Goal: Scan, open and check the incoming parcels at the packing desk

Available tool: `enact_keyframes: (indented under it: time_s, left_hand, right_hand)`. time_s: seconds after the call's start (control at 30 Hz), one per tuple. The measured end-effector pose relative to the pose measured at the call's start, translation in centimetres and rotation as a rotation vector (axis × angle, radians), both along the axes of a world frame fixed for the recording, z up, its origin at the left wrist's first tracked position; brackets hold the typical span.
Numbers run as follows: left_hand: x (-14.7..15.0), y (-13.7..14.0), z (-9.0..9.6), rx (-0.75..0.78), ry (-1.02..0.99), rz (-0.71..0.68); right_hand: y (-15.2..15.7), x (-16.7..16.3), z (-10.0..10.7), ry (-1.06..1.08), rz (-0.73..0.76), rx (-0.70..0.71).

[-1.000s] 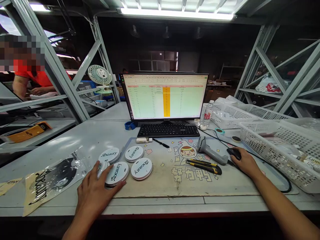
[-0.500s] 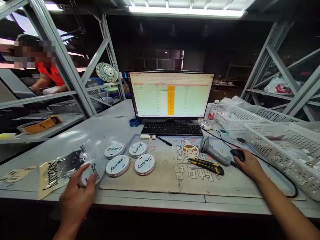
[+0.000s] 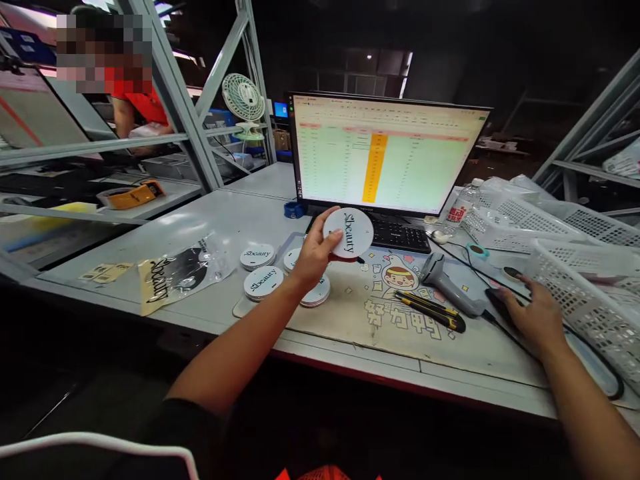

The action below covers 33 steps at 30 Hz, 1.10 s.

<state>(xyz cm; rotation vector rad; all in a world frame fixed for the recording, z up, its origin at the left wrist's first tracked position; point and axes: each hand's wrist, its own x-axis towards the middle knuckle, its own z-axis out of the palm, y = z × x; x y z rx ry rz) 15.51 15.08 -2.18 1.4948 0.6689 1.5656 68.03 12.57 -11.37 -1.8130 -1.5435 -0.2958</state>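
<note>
Your left hand (image 3: 315,257), clamped on a round white disc (image 3: 357,232), has moved from the plastic bag (image 3: 184,272) to before the keyboard (image 3: 404,237), away from the other discs (image 3: 263,283); your right hand (image 3: 537,319), fingers apart, is by the mouse (image 3: 495,297).

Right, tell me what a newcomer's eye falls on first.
Probably the bright rectangular monitor with its orange column, at the back. In front of it, the left hand holds up a round white dark-lettered disc. To their right, a grey handheld scanner lies on the pale printed mat.
</note>
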Motion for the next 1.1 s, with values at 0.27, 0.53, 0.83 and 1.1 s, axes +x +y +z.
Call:
enact_keyframes:
  time_s: [0.27, 0.53, 0.83, 1.1]
  left_hand:
    - [3.8, 2.9, -1.9, 0.987, 0.536, 0.19]
    - [3.2, 2.2, -4.4, 0.985, 0.644, 0.223]
    - [3.1, 2.2, -4.5, 1.028, 0.735, 0.321]
    - [3.7, 2.5, -5.9, 1.003, 0.837, 0.202]
  right_hand:
    - [0.3, -17.3, 9.3, 0.418, 0.691, 0.025]
    - [1.8, -20.3, 7.3, 0.184, 0.4, -0.004]
    - [1.8, -14.5, 6.3, -0.133, -0.049, -0.827]
    - [2.8, -16.2, 6.2, -0.148, -0.013, -0.737]
